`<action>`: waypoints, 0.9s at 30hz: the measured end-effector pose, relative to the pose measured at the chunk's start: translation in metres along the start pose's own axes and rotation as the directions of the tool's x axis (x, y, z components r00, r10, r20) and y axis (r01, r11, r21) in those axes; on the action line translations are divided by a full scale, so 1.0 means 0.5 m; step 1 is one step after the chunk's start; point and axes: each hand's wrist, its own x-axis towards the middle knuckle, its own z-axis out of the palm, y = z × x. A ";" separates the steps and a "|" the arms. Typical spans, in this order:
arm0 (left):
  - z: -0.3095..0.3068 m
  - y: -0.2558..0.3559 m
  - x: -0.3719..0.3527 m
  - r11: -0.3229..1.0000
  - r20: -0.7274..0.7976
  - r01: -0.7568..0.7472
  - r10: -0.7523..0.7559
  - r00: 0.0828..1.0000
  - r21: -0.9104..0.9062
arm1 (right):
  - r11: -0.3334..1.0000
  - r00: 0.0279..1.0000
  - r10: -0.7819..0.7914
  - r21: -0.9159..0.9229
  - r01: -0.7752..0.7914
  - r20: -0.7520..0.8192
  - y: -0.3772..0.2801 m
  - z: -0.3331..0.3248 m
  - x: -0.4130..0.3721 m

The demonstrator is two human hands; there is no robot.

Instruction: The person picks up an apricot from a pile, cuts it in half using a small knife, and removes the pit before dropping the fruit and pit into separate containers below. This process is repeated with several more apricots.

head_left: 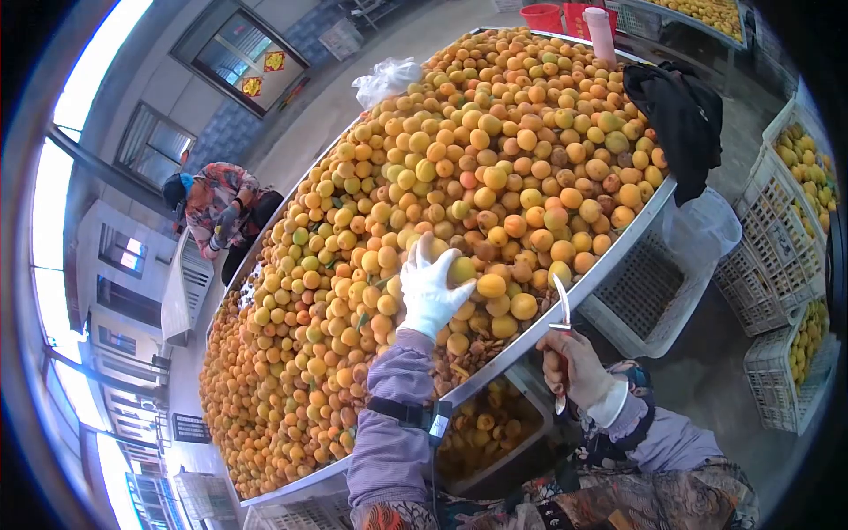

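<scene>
My left hand, in a white glove, reaches onto a big heap of apricots with its fingers spread. A greenish-yellow apricot lies between its thumb and forefinger. My right hand is closed around a small knife by the metal table rim. The curved blade points up, and the handle's lower end shows below the fist. Brown pitted scraps lie at the near edge of the heap, below my left hand.
A tub of cut apricots sits beneath the rim. Right of it stand a grey crate and stacked fruit crates. Black cloth hangs over the table corner. A pink bottle is at the far edge. Another person works at left.
</scene>
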 end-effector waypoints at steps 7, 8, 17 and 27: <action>-0.045 -0.005 -0.087 0.982 -0.117 0.156 -0.168 0.979 -0.106 | 0.950 1.000 -0.005 -0.311 0.000 -0.014 0.007 0.025 -0.001; -0.054 -0.003 -0.103 0.971 -0.143 0.196 -0.215 0.966 -0.140 | 0.950 1.000 0.004 -0.313 -0.007 -0.010 0.011 0.025 -0.003; -0.121 0.126 -0.363 -0.336 0.261 0.086 -0.523 0.812 -0.938 | 0.812 0.943 0.011 -0.554 0.185 0.332 0.082 0.060 -0.028; -0.122 0.198 -0.543 -0.711 0.345 -0.112 -0.466 0.815 -0.695 | 0.744 0.901 0.204 -0.659 0.112 0.383 0.195 0.063 -0.137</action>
